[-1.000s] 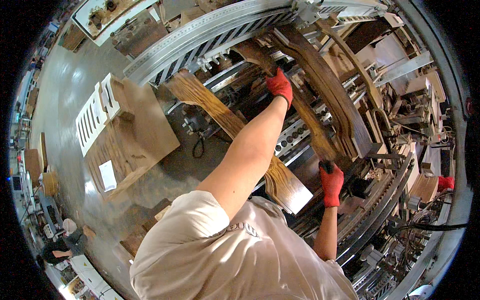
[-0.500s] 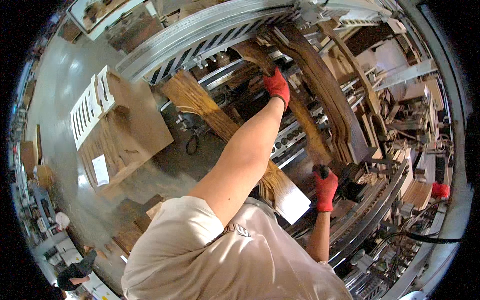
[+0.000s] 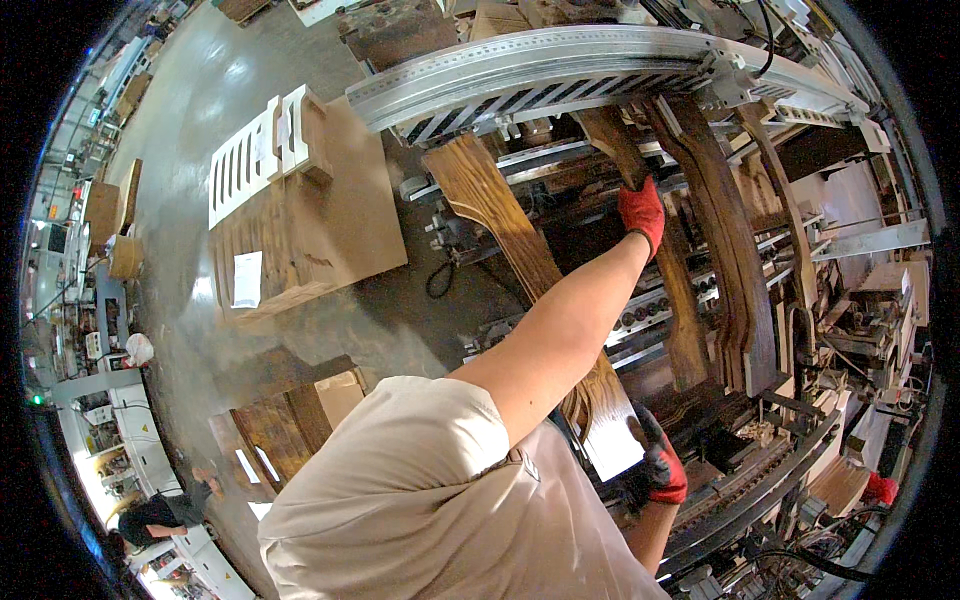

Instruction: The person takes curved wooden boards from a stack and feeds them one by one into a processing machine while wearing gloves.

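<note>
My left hand (image 3: pixel 643 215), in a red glove with dark fingers, is closed on the upper part of a narrow, curved, brown-stained wooden board (image 3: pixel 687 320). That board lies across the metal rails of a machine. My right hand (image 3: pixel 664 468), gloved the same way, is beside the near end of a pile of stained wooden boards (image 3: pixel 612 440); its fingers are partly hidden and whether they grip is unclear. My left forearm crosses over the middle of this pile. Just right of the curved board stands a thick stack of dark curved boards (image 3: pixel 725 240).
A silver metal beam (image 3: pixel 560 62) with a striped side spans the far edge. Left of the machine is a large wood stack (image 3: pixel 340 235) bearing a white slotted piece (image 3: pixel 255 155). A curved rail (image 3: pixel 770 490) runs at right. Another person (image 3: pixel 155 520) is far lower left.
My right hand has left the near end of the curved board and moved to the end of the board pile. My left hand stays on the curved board. The whole view has shifted.
</note>
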The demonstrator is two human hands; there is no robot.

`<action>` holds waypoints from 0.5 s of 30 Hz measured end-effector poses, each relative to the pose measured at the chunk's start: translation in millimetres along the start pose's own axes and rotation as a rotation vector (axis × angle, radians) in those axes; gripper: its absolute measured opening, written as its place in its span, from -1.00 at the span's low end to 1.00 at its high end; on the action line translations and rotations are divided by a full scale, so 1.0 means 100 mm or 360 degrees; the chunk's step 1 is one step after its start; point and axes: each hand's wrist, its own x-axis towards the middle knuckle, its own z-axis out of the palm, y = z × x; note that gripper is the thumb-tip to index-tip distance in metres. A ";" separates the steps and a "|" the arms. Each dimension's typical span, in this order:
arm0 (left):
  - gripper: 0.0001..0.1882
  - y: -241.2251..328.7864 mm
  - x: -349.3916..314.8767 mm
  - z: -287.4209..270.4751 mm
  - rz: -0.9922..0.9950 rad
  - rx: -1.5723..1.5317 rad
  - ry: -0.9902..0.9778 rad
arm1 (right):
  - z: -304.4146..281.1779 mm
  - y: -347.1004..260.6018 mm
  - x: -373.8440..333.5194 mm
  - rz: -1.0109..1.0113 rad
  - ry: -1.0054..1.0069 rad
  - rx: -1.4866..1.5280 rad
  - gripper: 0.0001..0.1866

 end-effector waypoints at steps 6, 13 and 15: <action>-0.45 0.02 0.09 0.02 -0.0019 -0.0198 -0.0062 | 0.16 -0.25 0.28 0.0698 -0.0070 0.0051 -0.02; -0.54 0.19 -0.01 -0.09 -0.0146 -0.0211 -0.0048 | -0.06 -0.06 0.17 0.0718 0.0025 -0.0248 -0.08; -0.55 0.35 -0.14 -0.11 -0.0162 -0.0159 -0.0070 | -0.09 -0.10 0.08 0.0804 -0.0021 -0.0143 -0.04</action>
